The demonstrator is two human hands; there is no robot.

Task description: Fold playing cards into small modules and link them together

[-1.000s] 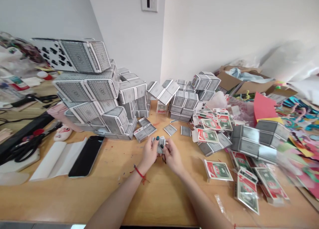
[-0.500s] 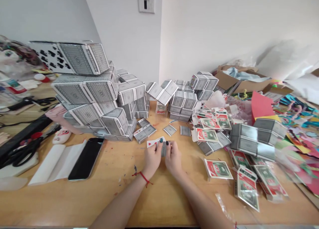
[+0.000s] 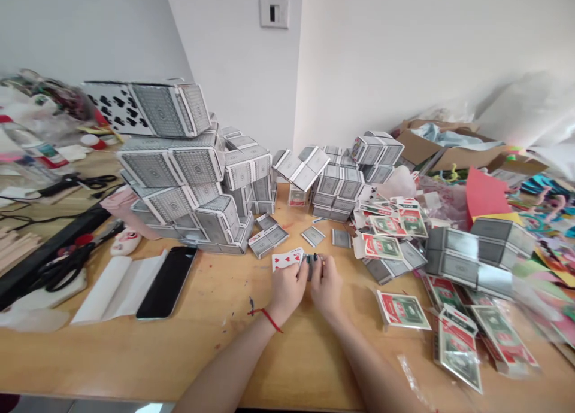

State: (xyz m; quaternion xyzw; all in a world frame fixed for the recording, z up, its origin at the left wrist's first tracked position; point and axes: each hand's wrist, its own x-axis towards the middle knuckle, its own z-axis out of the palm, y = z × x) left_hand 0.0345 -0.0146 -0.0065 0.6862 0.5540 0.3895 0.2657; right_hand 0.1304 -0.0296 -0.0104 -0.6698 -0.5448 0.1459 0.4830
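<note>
Close together over the middle of the table, my left hand (image 3: 290,283) and my right hand (image 3: 326,283) are both closed on a playing card, mostly hidden by the fingers; a bit of its grey back shows between the thumbs. A face-up card with red hearts (image 3: 284,260) sticks out beyond my left hand; whether that hand touches it I cannot tell. Just past the hands lie a grey folded-card piece (image 3: 313,236), another small one (image 3: 341,238) and a joined folded piece (image 3: 268,240).
A tall stack of blocks made of folded cards (image 3: 193,164) stands left, a lower stack (image 3: 336,185) behind. Card boxes (image 3: 403,309) lie right. A black phone (image 3: 167,283), white paper roll (image 3: 101,290) and black scissors (image 3: 67,263) are at left.
The view has swung slightly left, so everything sits further right. My hands stay together on the card, and more of the hearts card shows beside my left hand.
</note>
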